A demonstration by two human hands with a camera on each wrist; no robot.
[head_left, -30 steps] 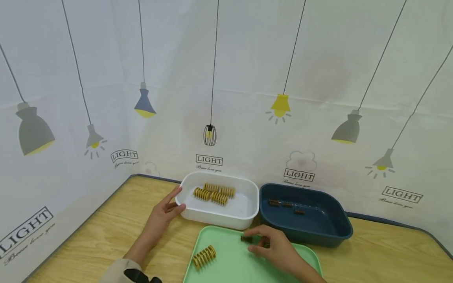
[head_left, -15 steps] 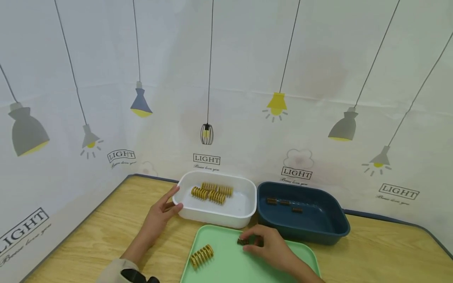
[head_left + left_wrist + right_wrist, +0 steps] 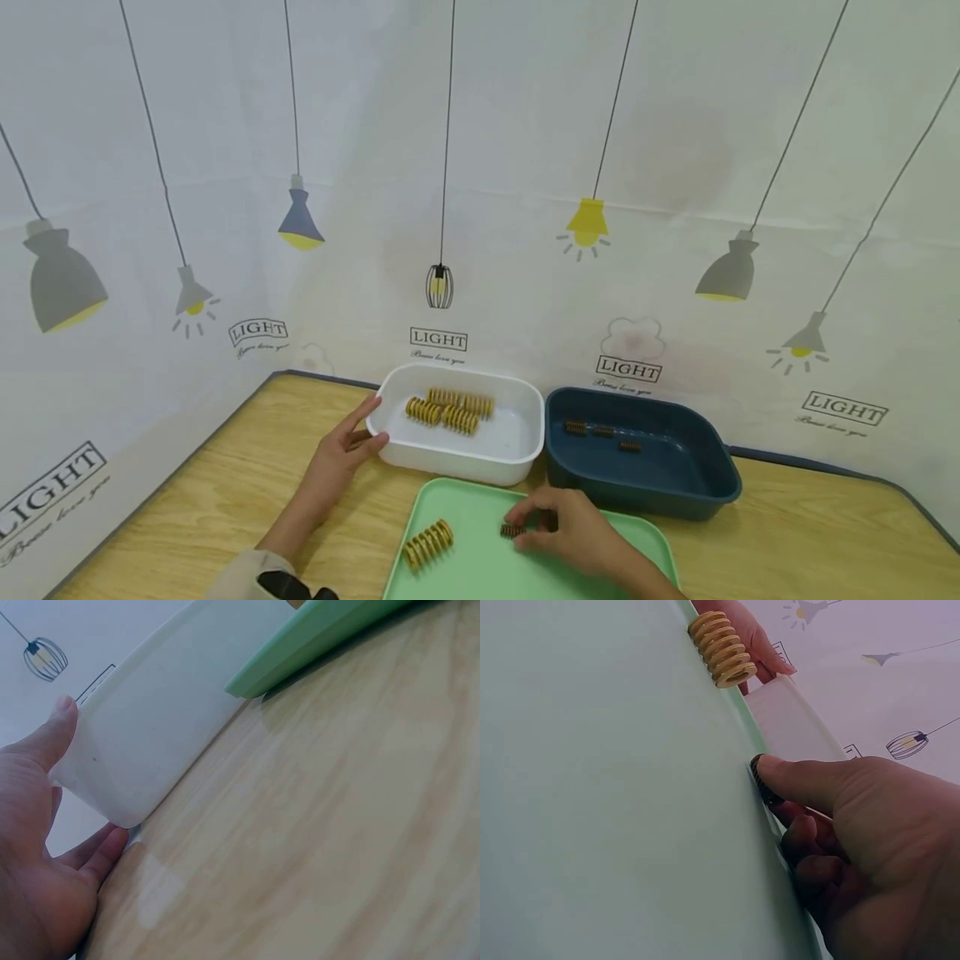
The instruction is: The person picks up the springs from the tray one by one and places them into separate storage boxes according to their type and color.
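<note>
In the head view, my left hand [image 3: 334,454] rests against the left end of a white bin [image 3: 457,461], thumb at the front corner and fingers mostly straight. Inside that bin lie several thick gold coil springs [image 3: 460,420]. My right hand [image 3: 573,533] pinches a small dark coil spring [image 3: 512,531] between thumb and index finger, low over the green tray [image 3: 472,575]. The right wrist view shows the dark spring [image 3: 763,780] at the thumb tip, partly covered by it. Another gold spring [image 3: 429,545] lies on the tray's left side.
A dark blue bin [image 3: 645,492] stands right beside the white one, with 3 small dark springs [image 3: 603,432] in it. Both bins back onto a printed wall sheet. The tray lies on the wood-patterned table [image 3: 180,517] in front of them.
My right hand has closed on the dark spring and drawn it slightly toward the front of the tray. The left hand stays at the white bin. The head view shifted a little.
</note>
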